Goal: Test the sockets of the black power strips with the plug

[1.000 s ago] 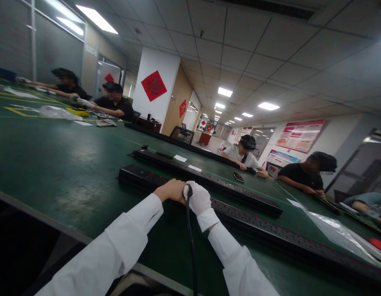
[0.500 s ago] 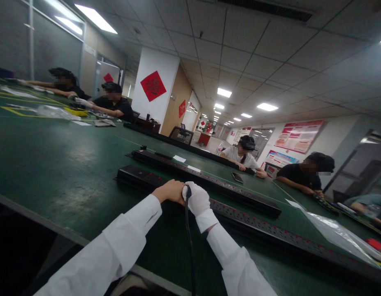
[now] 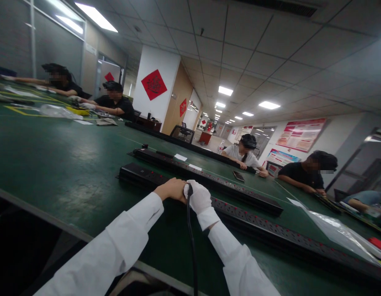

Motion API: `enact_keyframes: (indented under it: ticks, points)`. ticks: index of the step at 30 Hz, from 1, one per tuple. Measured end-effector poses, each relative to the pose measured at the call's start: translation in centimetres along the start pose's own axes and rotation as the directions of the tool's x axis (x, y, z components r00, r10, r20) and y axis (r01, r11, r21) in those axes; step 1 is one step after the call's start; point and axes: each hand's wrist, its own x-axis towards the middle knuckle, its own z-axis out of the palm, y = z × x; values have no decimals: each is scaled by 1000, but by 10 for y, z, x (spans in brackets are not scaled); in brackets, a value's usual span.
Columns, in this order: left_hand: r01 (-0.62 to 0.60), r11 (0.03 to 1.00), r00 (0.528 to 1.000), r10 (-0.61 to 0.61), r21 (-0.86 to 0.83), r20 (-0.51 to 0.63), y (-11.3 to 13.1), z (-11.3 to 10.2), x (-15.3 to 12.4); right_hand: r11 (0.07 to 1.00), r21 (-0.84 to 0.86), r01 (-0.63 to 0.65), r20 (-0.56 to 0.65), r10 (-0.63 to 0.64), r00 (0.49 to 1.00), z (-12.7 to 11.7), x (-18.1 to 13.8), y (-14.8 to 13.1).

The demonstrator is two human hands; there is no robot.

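One power strip (image 3: 255, 218), long axis sideways

Three long black bars (image 3: 255, 220), one cable (image 3: 191, 242), one phone (image 3: 238, 176).

Lit panels (image 3: 226, 91) dot the tiled ceiling (image 3: 246, 35) above a white pillar (image 3: 153, 107) and reddish desk (image 3: 205, 138)

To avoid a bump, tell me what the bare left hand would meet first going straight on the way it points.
The left hand would most likely meet the gloved right hand first, immediately beside it; depth is unclear, so they may be touching.
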Motion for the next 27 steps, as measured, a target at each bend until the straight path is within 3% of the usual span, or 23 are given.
enact_keyframes:
  ticks: [21, 25, 27]
  points:
    - [34, 999, 997, -31, -40, 69, 4, -6, -1, 1000, -21, 8, -7, -8, 1000, 0, 0, -1]
    - [9, 999, 997, -5, -48, 75, -5, -12, -4, 999, -46, 20, -8, -20, 1000, 0, 0, -1]
    - [60, 997, 995, -55, -47, 84, -15, -13, -7, 997, -75, 37, -12, -38, 999, -2, 1, -1]
